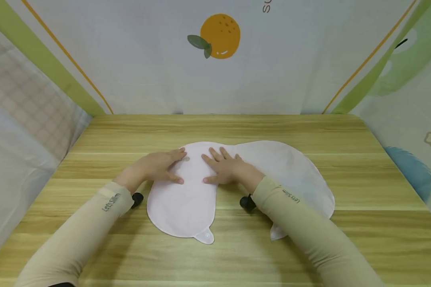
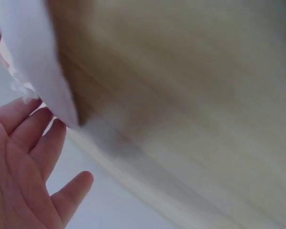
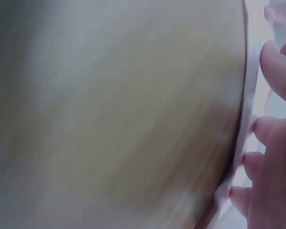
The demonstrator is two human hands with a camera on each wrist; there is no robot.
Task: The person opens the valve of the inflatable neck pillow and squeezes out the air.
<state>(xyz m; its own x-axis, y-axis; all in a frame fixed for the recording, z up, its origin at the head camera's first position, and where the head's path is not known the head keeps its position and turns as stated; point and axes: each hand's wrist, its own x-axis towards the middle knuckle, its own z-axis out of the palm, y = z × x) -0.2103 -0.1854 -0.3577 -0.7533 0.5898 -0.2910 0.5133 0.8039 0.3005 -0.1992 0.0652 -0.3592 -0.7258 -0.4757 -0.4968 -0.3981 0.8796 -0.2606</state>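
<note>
A flat white U-shaped cloth piece [image 1: 183, 211] lies on the table, its curve toward the far side. One rounded end carries a small tab with a snap [image 1: 207, 236]; another pale tab [image 1: 278, 232] shows partly beside the right forearm. My left hand [image 1: 158, 165] rests at the cloth's left edge, fingers extended, beside a small greyish mark [image 1: 184, 158]. With fingers spread, my right hand [image 1: 228, 169] presses on the cloth near the bend. In the left wrist view the left fingertips touch the cloth edge [image 2: 38, 57]; in the right wrist view the right fingers [image 3: 255, 167] lie along it.
The wood-grain table [image 1: 111, 247] extends around the cloth. A white curtain [image 1: 147, 59] printed with an orange hangs behind it, and more printed cloth [image 1: 416, 119] lines the right side. Black wrist devices [image 1: 248, 203] sit under the forearms, over the table.
</note>
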